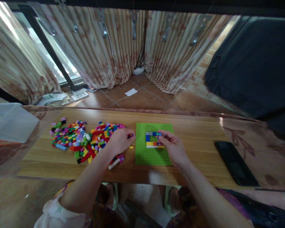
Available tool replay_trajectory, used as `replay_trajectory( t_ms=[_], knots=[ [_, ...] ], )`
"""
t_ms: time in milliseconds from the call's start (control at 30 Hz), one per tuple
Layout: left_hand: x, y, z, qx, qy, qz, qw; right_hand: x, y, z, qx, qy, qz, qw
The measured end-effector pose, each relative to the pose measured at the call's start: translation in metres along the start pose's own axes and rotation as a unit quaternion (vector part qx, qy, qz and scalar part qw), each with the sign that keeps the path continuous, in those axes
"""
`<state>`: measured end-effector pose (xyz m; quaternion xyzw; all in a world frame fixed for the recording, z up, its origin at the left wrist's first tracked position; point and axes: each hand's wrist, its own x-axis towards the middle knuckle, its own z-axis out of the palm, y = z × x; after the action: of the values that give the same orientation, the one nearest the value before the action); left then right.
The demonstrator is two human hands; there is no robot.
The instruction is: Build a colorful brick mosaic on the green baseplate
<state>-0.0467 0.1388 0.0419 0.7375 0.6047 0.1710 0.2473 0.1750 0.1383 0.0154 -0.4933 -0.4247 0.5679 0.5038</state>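
Observation:
A green baseplate (142, 156) lies in front of me and carries a small rectangular outline of bricks (148, 138): grey and blue at the top, blue on the left, yellow, orange and white along the bottom. My right hand (174, 147) reaches over the plate's right side, thumb and fingers pinched round a small blue brick (158, 134) at the outline's upper right corner. Whether that brick is pressed down is not clear. Left of the plate, my left hand (120, 141) is closed beside the loose bricks (95, 142), with a small dark brick partly showing between its fingertips.
One small yellow brick (131, 147) lies between the pile and the plate. A black phone (236, 163) rests at the table's right. At the far left stands a translucent plastic box (13, 120). Curtains (123, 47) hang beyond the wooden table (196, 133).

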Motion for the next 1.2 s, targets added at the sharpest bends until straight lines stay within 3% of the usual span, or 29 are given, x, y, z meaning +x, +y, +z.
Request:
replay_trajectory(
  t_ms=[233, 433, 600, 733, 1000, 1100, 1200],
  knots=[
    [0.001, -0.006, 0.001, 0.070, 0.041, 0.007, 0.997, 0.000, 0.003, 0.002, -0.003, -0.007, 0.009, 1.000],
    [0.000, 0.008, 0.010, -0.041, 0.069, 0.067, 0.995, -0.001, 0.013, 0.006, -0.014, -0.010, -0.003, 1.000],
    [-0.007, 0.029, 0.032, -0.171, 0.014, 0.069, 0.983, -0.008, 0.016, 0.011, -0.023, -0.046, -0.029, 0.998],
    [-0.008, 0.034, 0.041, -0.238, 0.009, 0.043, 0.970, -0.014, 0.011, 0.014, -0.015, -0.077, -0.022, 0.997],
    [-0.004, 0.017, 0.022, -0.279, -0.053, 0.033, 0.958, -0.016, 0.007, 0.009, -0.023, -0.139, 0.057, 0.988],
    [-0.001, 0.007, 0.006, -0.208, -0.019, 0.024, 0.978, -0.022, 0.015, 0.012, -0.141, -0.140, -0.056, 0.978],
    [0.001, 0.000, -0.005, -0.161, 0.029, 0.020, 0.986, -0.031, 0.027, 0.020, -0.298, -0.179, -0.226, 0.910]
  ],
)
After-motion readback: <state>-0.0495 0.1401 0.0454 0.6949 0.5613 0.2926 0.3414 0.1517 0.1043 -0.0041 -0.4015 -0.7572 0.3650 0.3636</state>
